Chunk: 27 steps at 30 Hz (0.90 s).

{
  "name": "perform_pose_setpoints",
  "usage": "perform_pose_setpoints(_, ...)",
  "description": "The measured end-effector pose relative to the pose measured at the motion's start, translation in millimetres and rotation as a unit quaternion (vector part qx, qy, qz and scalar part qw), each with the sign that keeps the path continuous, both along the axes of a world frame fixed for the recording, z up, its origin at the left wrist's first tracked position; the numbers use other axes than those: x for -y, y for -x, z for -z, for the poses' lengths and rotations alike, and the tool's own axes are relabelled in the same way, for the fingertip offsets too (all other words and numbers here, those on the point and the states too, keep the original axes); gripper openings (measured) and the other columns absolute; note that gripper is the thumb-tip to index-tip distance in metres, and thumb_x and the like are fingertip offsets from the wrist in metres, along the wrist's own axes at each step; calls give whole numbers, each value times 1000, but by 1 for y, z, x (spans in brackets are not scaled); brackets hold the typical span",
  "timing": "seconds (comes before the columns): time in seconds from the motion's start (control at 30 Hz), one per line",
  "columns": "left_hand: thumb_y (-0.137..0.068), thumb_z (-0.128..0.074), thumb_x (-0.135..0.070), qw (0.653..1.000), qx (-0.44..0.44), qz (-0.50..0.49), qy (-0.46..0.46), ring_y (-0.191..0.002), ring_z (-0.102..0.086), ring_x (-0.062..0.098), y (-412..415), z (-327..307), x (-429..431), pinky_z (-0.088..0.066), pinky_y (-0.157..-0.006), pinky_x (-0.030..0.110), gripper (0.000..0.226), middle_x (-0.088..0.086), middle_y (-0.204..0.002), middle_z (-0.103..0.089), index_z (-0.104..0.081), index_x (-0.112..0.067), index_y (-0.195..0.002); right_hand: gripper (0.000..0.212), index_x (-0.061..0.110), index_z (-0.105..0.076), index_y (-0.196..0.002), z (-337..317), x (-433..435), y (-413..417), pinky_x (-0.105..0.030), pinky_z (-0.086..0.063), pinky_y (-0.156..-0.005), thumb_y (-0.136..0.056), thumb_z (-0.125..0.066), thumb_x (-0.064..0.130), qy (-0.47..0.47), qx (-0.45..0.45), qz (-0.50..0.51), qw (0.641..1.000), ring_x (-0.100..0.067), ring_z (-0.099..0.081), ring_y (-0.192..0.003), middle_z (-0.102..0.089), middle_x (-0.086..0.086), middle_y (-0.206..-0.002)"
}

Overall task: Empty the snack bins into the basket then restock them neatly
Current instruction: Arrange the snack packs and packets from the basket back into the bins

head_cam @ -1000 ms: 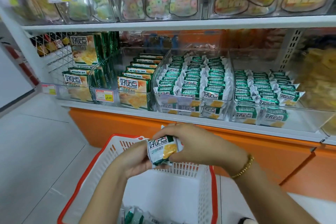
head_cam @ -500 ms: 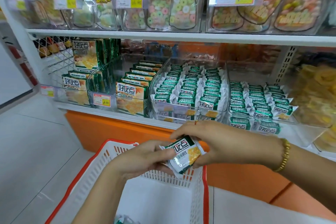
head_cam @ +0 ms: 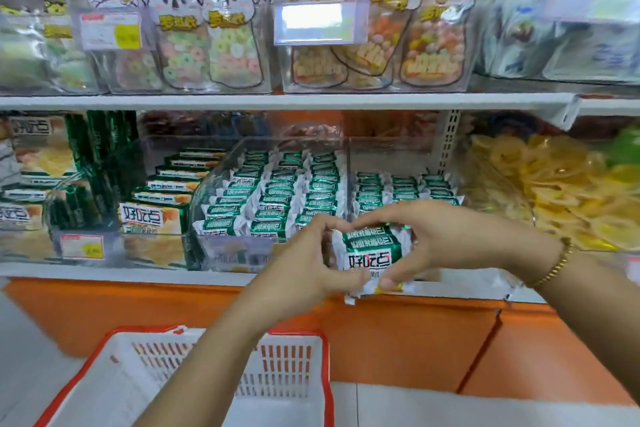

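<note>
- The left grip point(head_cam: 311, 267) and the right grip point(head_cam: 446, 236) together hold one green-and-white snack packet point(head_cam: 370, 250), fingers curled round its edges.
- The packet is in front of the clear bins point(head_cam: 221, 246) on the shelf point(head_cam: 138, 270), above the red-rimmed basket point(head_cam: 323, 374).

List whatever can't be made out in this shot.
Head view only.
Basket contents: cut off by the bottom edge, partly behind the left arm.
Upper price tag: washed out by glare, unreadable.
Right bin front row: hidden behind the left hand, right hand and packet.
</note>
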<state>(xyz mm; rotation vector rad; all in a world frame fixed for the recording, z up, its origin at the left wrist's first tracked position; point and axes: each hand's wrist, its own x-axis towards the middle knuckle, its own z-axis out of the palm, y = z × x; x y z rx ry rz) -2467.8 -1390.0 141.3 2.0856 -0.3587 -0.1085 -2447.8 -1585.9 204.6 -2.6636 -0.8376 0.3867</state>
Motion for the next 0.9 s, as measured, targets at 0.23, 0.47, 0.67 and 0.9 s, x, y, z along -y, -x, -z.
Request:
perform_pose_setpoints(0.23,-82,-68,-43,993,97,0,66,-114,-49,3,-52,-3,68,-42,-98,26,61,-16,-123,-49,-39,-29,-133,45,28,-60,-98,-14,58,-36,-25,-47,-62,-65,-80,50,21,111,159,981,-6,-58,-75,-64,11,-85)
perform_pose_setpoints(0.47,-97,-41,-48,920,242,76,-298,-123,-42,11,-68,57,65,-33,-98,23,47,-5,-135,-50,-42,-25,-138,28,11,-59,-95,17,82,-83,-27,-42,-61,-78,-75,26,221,187,297,910,-23,-57,-79,-63,-6,-92)
perform_pose_setpoints(0.67,-88,-45,-45,899,351,40,-260,-86,-60,11,-71,82,66,-48,-77,25,36,-9,-93,-64,-60,-21,-111,24,8,-62,-109,60,75,-98,-31,-48,-74,-88,-52,1,352,168,262,883,-26,-62,-105,-64,-8,-113)
perform_pose_setpoints(0.9,-80,-63,-37,890,371,18,-265,-78,-57,7,-73,87,70,-44,-70,21,24,-13,-86,-62,-59,-24,-100,24,13,-63,-108,87,87,-120,-34,-48,-86,-87,-54,5,337,173,240,894,-25,-53,-109,-62,-7,-112)
